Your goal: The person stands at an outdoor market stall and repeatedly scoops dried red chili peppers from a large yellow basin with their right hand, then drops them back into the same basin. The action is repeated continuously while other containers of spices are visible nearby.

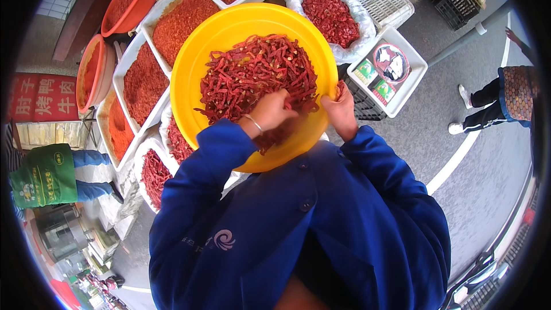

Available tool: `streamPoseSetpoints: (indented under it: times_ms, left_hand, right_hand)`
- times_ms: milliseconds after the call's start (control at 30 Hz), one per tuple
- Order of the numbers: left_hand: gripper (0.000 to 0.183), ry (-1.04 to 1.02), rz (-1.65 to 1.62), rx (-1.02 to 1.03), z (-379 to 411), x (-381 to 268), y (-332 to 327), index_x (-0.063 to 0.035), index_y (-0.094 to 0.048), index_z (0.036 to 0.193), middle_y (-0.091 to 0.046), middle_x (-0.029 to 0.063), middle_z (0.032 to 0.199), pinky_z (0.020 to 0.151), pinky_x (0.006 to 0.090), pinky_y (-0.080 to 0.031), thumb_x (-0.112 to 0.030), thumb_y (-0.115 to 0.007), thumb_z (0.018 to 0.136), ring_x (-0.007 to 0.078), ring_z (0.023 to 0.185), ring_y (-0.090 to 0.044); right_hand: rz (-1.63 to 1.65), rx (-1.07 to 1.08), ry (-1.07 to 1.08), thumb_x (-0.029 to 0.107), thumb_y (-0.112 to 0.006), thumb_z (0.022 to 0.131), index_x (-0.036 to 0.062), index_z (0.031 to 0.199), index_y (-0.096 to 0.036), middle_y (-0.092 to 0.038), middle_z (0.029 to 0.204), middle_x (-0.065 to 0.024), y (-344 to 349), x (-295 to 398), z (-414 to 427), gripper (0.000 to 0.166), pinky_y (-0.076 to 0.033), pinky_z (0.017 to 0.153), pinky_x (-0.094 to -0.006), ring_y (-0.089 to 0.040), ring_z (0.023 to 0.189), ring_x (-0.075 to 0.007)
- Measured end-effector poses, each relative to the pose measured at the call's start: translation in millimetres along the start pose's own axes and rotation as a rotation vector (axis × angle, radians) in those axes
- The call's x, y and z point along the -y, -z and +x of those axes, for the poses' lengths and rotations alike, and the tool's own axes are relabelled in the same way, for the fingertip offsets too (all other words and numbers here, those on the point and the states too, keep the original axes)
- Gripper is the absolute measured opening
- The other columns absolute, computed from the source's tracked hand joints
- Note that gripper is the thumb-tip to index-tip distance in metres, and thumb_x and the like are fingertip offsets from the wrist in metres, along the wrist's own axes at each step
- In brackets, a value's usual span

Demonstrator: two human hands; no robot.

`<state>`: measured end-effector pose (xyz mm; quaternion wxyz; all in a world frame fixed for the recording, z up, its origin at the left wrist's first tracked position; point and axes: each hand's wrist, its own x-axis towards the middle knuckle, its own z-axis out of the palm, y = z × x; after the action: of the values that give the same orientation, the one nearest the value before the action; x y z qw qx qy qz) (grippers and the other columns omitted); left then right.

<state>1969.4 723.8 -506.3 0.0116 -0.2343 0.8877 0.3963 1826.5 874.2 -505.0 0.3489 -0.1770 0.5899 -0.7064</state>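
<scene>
A wide yellow plastic basin (pixel 189 64) sits before my chest, holding a heap of whole dried red chillies (pixel 258 69). My left hand (pixel 272 112), with a silver bangle at the wrist, is inside the basin with its fingers curled over the near part of the heap. A bit of red chilli shows between those fingers, and the chillies just below are blurred. At the basin's right side, my right hand (pixel 342 110) grips the rim; something red, seemingly a chilli, shows by its fingertips.
White trays of ground chilli (pixel 185 21) and orange basins (pixel 131 2) stand beyond and left. A bag of cut chillies (pixel 331 19) and a white tray with small boxes (pixel 413 75) lie right. People stand at left, in a green apron (pixel 43 174), and at right (pixel 495 99).
</scene>
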Motion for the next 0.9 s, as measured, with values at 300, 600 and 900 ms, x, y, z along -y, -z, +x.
streamPoseSetpoints:
  times_ms: [300, 600, 900]
  left_hand:
    - [0.027, 0.271, 0.362, -0.173, -1, 64, 97, 0.0041, -0.055, 0.081, -0.063, 0.0221, 0.078, 0.067, 0.0401, -0.049, -0.018, -0.071, 0.080, 0.0360, 0.075, -0.063]
    - [0.038, 0.277, 0.208, -0.266, -2, 57, 79, 0.0041, -0.059, 0.084, -0.063, 0.0227, 0.076, 0.070, 0.0428, -0.050, -0.030, -0.075, 0.076, 0.0386, 0.079, -0.063]
    - [0.034, 0.326, 0.255, -0.297, -5, 64, 63, 0.0009, -0.058, 0.080, -0.065, 0.0207, 0.078, 0.071, 0.0431, -0.051, -0.028, -0.075, 0.076, 0.0371, 0.079, -0.064]
  right_hand:
    - [-0.010, 0.024, 0.031, -0.004, -0.056, 0.074, -0.0008, 0.106, -0.051, -0.061, 0.090, -0.0035, 4, -14, 7, 0.032, -0.048, 0.070, -0.0252, -0.056, 0.077, -0.0099]
    - [-0.004, 0.023, 0.024, -0.004, -0.055, 0.075, -0.0011, 0.109, -0.051, -0.061, 0.093, -0.0040, 4, -10, 4, 0.035, -0.048, 0.072, -0.0251, -0.057, 0.080, -0.0101]
    - [-0.017, 0.030, 0.019, -0.004, -0.055, 0.075, -0.0019, 0.108, -0.051, -0.061, 0.094, -0.0047, 3, -7, 3, 0.033, -0.048, 0.072, -0.0256, -0.057, 0.080, -0.0105]
